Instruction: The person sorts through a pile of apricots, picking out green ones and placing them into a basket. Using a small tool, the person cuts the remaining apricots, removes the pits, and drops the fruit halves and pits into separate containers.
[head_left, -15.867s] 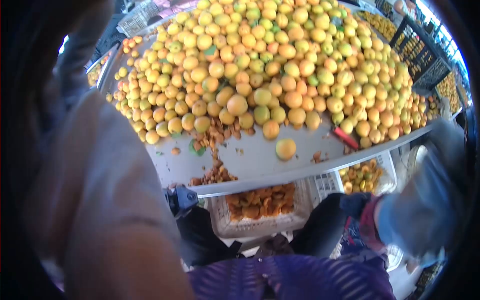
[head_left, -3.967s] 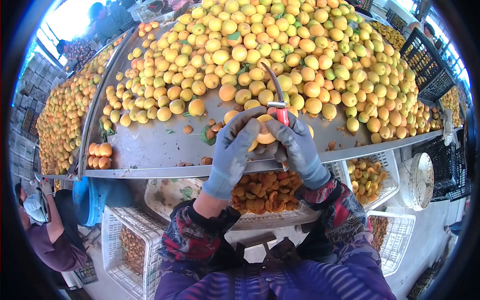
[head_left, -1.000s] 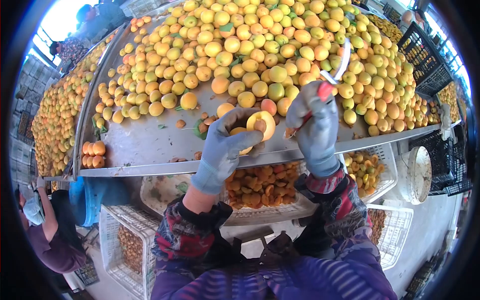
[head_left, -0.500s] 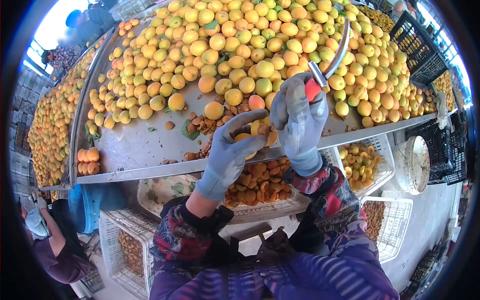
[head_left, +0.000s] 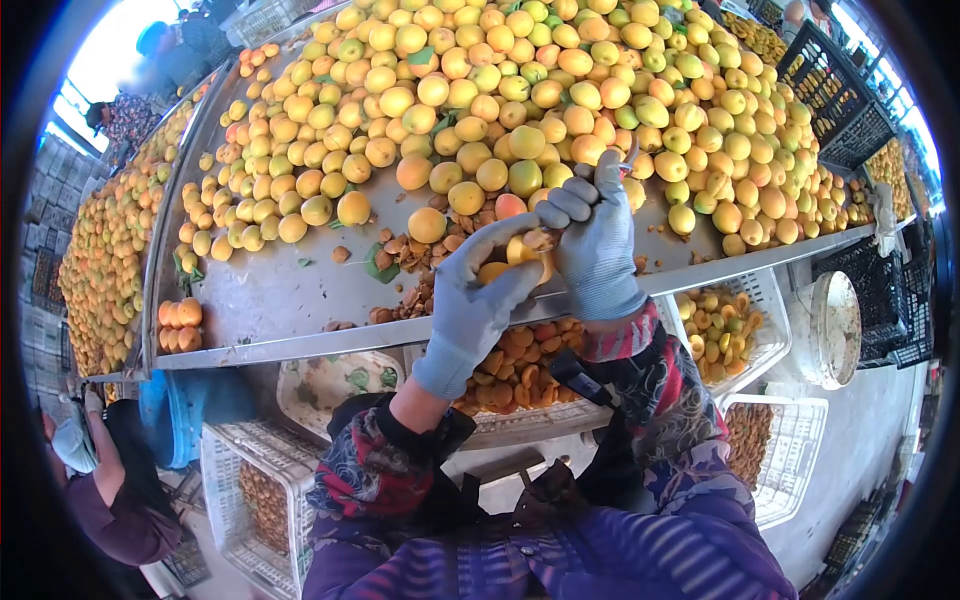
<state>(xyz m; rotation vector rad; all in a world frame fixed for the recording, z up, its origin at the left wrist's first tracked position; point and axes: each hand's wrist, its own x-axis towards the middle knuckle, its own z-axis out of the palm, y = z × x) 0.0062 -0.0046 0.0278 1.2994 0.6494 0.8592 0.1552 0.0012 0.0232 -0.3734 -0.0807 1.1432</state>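
a blue barrel [head_left: 185,415] stands near a person [head_left: 122,505] at left; at right, a white bucket [head_left: 828,335] beside black crates [head_left: 872,296].

Pale grey floor [head_left: 860,430]; bright opening [head_left: 100,45], probably a window.

The right hand [head_left: 598,240] hides most of the knife [head_left: 632,154] above the worktop [head_left: 262,300]; beyond the worktop, one blurred shape [head_left: 178,58] is probably a person.

Single head-worn view, looking forward and down.
It looks from above and behind the left hand [head_left: 468,305] and the right hand [head_left: 598,245], near enough that both sit mid-view (dark, curved edges ring it), and faces across the metal table [head_left: 262,300] beyond them.
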